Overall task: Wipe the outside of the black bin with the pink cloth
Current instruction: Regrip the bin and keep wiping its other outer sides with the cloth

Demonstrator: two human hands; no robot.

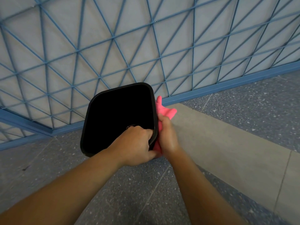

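**Steadily does it: one hand anchored the bin while the cloth worked its right wall**

Seen from the head camera, the black bin (119, 118) stood at the centre of the view, on speckled grey floor tiles (138, 192) just before a blue wire grille (146, 46) that filled the ten-to-two o'clock span. The left hand (136, 144) gripped the rim at the bin's five o'clock corner, fingers curled over the edge into the interior and thumb outside, clamped on the rim. The right hand (167, 135) lay at three o'clock of the bin, fingers closed around the pink cloth (164, 109) and pressing it flat against the outer right wall; a loose tail of cloth stuck out toward one o'clock.

Doing this stroke well probably called for the left hand's grip to stay firm so the light bin would not slide or tip, and for the cloth to be kept spread under the palm rather than bunched, with long passes from rim downward. The bin would then likely need turning to bring unwiped walls round.

The bin itself was a rounded-square plastic tub with a thickened lip, matte black, its inside too dark to read. Its outer walls were almost wholly hidden from above, so their cleanliness could not be judged.
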